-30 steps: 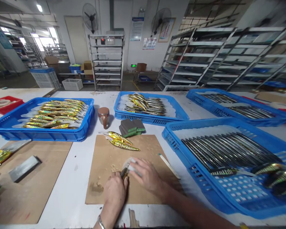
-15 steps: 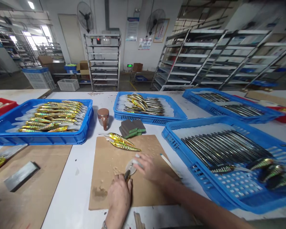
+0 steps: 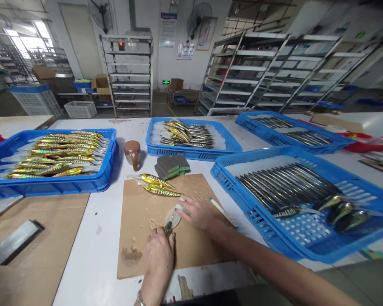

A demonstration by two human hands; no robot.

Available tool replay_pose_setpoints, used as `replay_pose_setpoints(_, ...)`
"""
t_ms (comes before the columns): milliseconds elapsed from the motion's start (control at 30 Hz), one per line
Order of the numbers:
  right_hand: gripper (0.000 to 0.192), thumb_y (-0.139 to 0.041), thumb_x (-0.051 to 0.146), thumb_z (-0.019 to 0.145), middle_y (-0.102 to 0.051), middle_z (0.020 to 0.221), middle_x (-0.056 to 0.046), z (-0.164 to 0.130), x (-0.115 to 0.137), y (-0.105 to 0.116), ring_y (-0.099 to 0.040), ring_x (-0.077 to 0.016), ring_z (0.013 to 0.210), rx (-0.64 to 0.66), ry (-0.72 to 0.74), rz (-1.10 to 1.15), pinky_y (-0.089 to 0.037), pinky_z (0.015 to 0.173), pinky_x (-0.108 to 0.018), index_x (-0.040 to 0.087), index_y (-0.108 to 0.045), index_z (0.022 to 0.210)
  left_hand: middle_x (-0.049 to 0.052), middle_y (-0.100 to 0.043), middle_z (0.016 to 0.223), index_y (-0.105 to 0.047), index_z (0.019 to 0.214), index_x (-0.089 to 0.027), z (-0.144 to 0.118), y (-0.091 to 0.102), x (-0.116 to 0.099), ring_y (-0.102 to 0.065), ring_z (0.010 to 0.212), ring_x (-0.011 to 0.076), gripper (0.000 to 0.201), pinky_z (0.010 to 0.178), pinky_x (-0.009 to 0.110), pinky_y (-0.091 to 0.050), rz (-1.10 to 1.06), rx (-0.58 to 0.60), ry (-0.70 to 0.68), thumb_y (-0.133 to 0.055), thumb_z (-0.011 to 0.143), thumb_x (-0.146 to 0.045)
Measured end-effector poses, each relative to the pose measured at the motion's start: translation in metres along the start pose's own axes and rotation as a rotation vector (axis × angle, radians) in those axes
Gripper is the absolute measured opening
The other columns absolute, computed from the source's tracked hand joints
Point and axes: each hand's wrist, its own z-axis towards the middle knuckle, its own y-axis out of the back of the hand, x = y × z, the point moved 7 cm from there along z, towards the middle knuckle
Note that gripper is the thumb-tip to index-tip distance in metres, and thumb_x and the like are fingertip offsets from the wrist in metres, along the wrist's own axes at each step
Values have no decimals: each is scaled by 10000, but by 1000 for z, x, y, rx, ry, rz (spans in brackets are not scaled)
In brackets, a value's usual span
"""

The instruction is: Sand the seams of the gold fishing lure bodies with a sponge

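My left hand (image 3: 159,250) is closed around a dark and gold fishing lure (image 3: 167,229), pressing it down on a cardboard sheet (image 3: 198,250). The lure's round clear lip (image 3: 175,216) points away from me, toward the other hand. At that lip is my right hand (image 3: 196,212), its fingers drawn together. Something whitish shows at the thumb and fingertip; whether it is a finger cover or a held piece I cannot make out. Just beyond the hands, gold striped lures (image 3: 161,190) with clear lips lie on the cardboard.
Dark sanding blocks (image 3: 170,165) and a brown-lidded cup (image 3: 132,155) stand behind the cardboard. Blue trays of lures sit at left (image 3: 105,180), centre (image 3: 191,154) and right (image 3: 258,229). A thin white stick (image 3: 221,210) lies right of my hand. A grey block (image 3: 17,242) rests on the left cardboard.
The view has shifted slightly, so the trays sit a little further left and higher. Both hands stay at the lure, with the right hand's fingers moved slightly at its lip.
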Motion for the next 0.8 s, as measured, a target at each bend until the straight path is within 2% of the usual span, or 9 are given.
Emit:
replay_pose_setpoints(133,273,-681,381,980,-737,1289,-115,1,6,-2,-694,-270,1146,5,69,55,-535,1013,-410,237,-766,1196,180,-735,1153,-683,1205,-102,0,3,1,-734,1080,310,334,869,370,-568,24,-8,5,-480,1071,-332)
replay_pose_setpoints(267,242,-640,340,1003,-746,1263,-136,2,6,-2,-700,-284,1145,-3,-7,30,-542,1004,-424,212,-783,1151,183,-739,1137,-679,1202,-91,0,3,3,-739,1059,302,348,865,352,-556,56,-42,-2,-474,1074,-342)
replay_pose_setpoints(400,265,-668,390,992,-725,1327,-95,0,15,-1,-676,-263,1194,-2,42,108,-521,1041,-398,259,-770,1199,189,-736,1131,-675,1195,-95,2,0,6,-742,1049,302,362,855,351,-547,93,-70,-9,-456,1081,-359)
replay_pose_setpoints(533,252,-649,333,996,-743,1269,-127,3,11,-1,-684,-286,1168,15,-45,79,-528,1027,-430,207,-778,1173,189,-735,1124,-674,1186,-96,3,-1,8,-745,1048,283,361,840,331,-535,91,-74,-17,-454,1080,-363)
replay_pose_setpoints(667,266,-692,388,973,-726,1327,-71,7,18,-2,-679,-256,1185,37,27,94,-523,1037,-395,270,-764,1201,189,-743,1128,-672,1181,-92,5,2,8,-743,1063,288,362,864,340,-530,91,-60,-13,-448,1082,-359)
replay_pose_setpoints(800,252,-651,332,992,-744,1268,-131,9,11,-2,-694,-298,1154,36,-48,42,-544,1003,-447,204,-774,1172,193,-745,1134,-671,1178,-89,6,4,8,-745,1060,298,362,847,340,-534,86,-63,6,-460,1080,-366)
